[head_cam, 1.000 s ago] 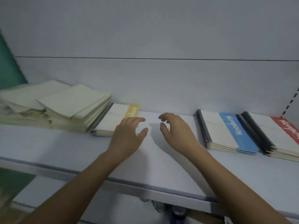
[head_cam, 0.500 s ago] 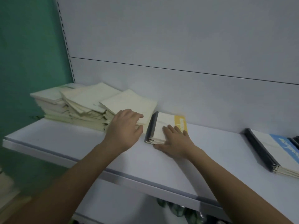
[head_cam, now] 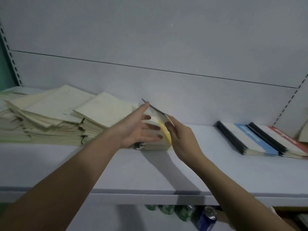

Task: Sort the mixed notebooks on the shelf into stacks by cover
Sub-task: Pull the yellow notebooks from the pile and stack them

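The right hand [head_cam: 180, 139] pinches the yellow-banded notebook [head_cam: 160, 121] by its near edge, tilting it up off the small yellow stack [head_cam: 155, 145] directly beneath. The left hand [head_cam: 139, 129] is spread flat, fingers straight, against the lifted notebook's underside. Its dark spine points up and away toward the back wall. The right hand is the nearer to its free edge. Thin, flexible card cover, matte. The unsorted cream pile [head_cam: 63, 117] lies just left; blue stack [head_cam: 250, 140] and red stack [head_cam: 286, 140] sit well right on the smooth shelf [head_cam: 116, 172]
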